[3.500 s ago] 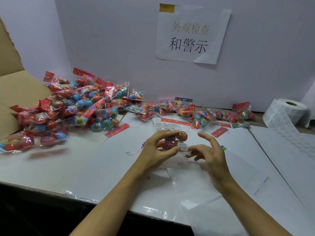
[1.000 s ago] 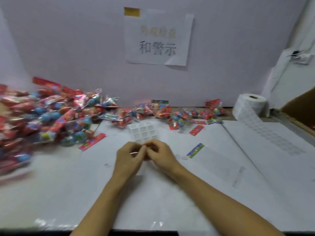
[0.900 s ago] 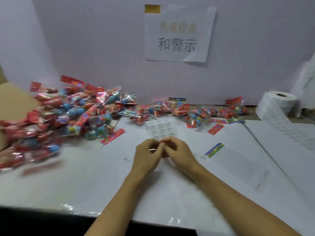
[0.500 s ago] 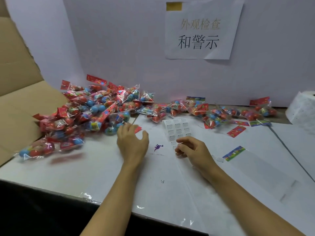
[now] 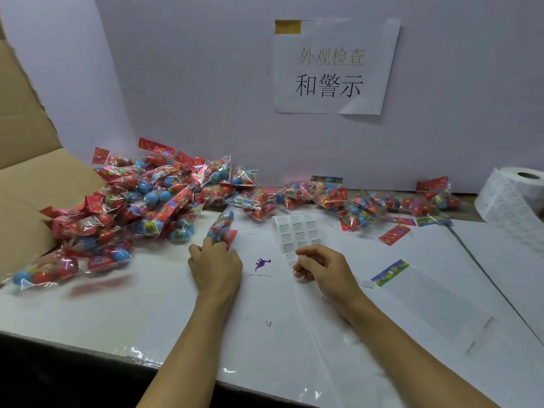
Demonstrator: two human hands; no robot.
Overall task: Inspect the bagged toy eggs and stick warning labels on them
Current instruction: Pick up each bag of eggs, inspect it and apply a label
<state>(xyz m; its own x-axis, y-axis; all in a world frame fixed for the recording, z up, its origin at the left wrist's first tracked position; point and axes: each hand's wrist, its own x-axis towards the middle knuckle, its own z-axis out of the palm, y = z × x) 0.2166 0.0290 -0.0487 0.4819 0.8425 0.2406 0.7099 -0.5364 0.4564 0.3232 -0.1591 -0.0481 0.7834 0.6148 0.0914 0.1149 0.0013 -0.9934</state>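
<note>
My left hand point(image 5: 215, 266) grips one clear bag of red and blue toy eggs point(image 5: 222, 226) by its near end, at the right edge of a big pile of bagged eggs point(image 5: 141, 207). The bag points away from me and looks blurred. A small sheet of white warning labels point(image 5: 297, 234) lies flat on the table in the middle. My right hand point(image 5: 321, 266) rests at the sheet's near end with its fingers curled, and seems to pinch a small white label. More bagged eggs point(image 5: 353, 204) lie in a row along the back wall.
A cardboard box flap point(image 5: 23, 178) rises at the left behind the pile. A roll of white labels point(image 5: 512, 198) stands at the back right. An empty clear bag with a colourful header point(image 5: 391, 272) lies right of my hands. The table's front edge point(image 5: 117, 346) is close.
My hands, together at the label sheet a second ago, have parted. The left hand reached to the pile and now draws one bag back toward me. The right hand stays by the sheet.
</note>
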